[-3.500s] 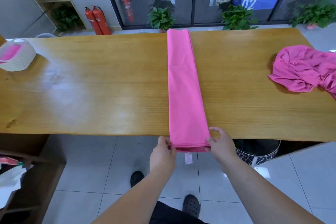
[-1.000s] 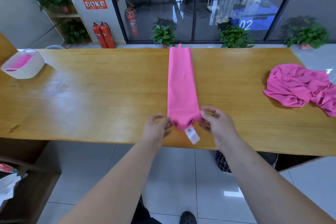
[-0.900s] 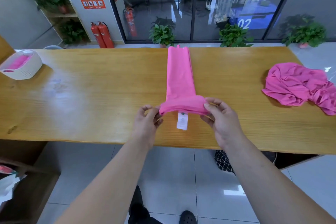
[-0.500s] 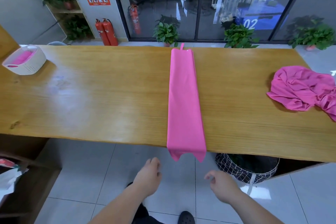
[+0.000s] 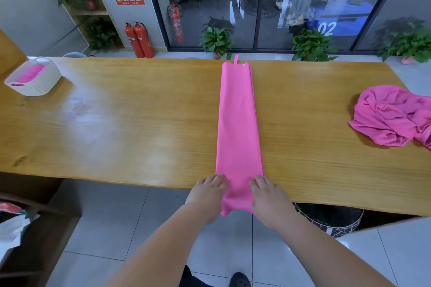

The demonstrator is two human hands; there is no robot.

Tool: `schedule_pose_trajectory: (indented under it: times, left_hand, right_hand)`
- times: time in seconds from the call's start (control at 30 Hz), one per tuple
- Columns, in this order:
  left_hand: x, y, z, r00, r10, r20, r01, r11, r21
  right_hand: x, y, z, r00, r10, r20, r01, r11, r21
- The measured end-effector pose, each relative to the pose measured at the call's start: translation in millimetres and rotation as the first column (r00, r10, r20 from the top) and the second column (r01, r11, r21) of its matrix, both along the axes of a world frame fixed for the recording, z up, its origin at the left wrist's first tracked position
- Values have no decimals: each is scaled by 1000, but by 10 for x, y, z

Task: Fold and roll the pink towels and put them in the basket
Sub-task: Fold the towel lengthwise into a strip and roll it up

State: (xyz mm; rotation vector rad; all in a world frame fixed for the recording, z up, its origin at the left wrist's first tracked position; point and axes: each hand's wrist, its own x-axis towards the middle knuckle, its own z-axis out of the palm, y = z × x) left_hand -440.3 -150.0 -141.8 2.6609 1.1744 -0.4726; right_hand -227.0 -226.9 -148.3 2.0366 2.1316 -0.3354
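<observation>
A pink towel point(image 5: 238, 123) folded into a long narrow strip lies across the wooden table point(image 5: 130, 123), its near end hanging over the front edge. My left hand point(image 5: 207, 196) lies on the strip's left side at that edge, and my right hand point(image 5: 268, 198) on its right side. Fingers of both look fairly straight, touching the cloth. A crumpled pink towel point(image 5: 394, 119) lies at the table's right end. A white basket point(image 5: 35, 79) with pink cloth inside stands at the far left.
A dark wire basket point(image 5: 331, 219) sits on the floor under the table's right part. A low shelf unit point(image 5: 28, 228) stands at the lower left. Potted plants and red fire extinguishers point(image 5: 140, 39) line the glass wall behind the table.
Half a second ago both hands hung free below the table edge. They have risen and now rest on the hanging near end of the strip. The earlier started roll lies flat again.
</observation>
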Motion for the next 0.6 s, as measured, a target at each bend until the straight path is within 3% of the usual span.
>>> schedule_pose_trajectory:
  times: [0.1,0.2,0.27,0.37,0.43,0.6]
  left_hand:
    - [27,83,54,999,-46,-11,46,999,15]
    - [65,173,185,998,-64,-9,64,998,-12]
    - [83,233,218,998,-64,23,63,997,34]
    - [87,292,219,1000,-4,-2,4,999,33]
    - [78,312,189,999,-9,-39,9,1000,-9]
    - [86,411,191,998,-55,-5,55,998,23]
  right_hand:
    - [-38,95,57,999,29,-19,-28,998,54]
    - [-20,206,220,990,52,-127,-63,995,-80]
    - [44,241,205,985,73,-159,-72,997,7]
    - [91,227,86,994,38,-106,-30,997,75]
    - [56,206,16,999,13,-52,-11,999,51]
    - [-54,391,98,1000,30,-4,-29,982,186]
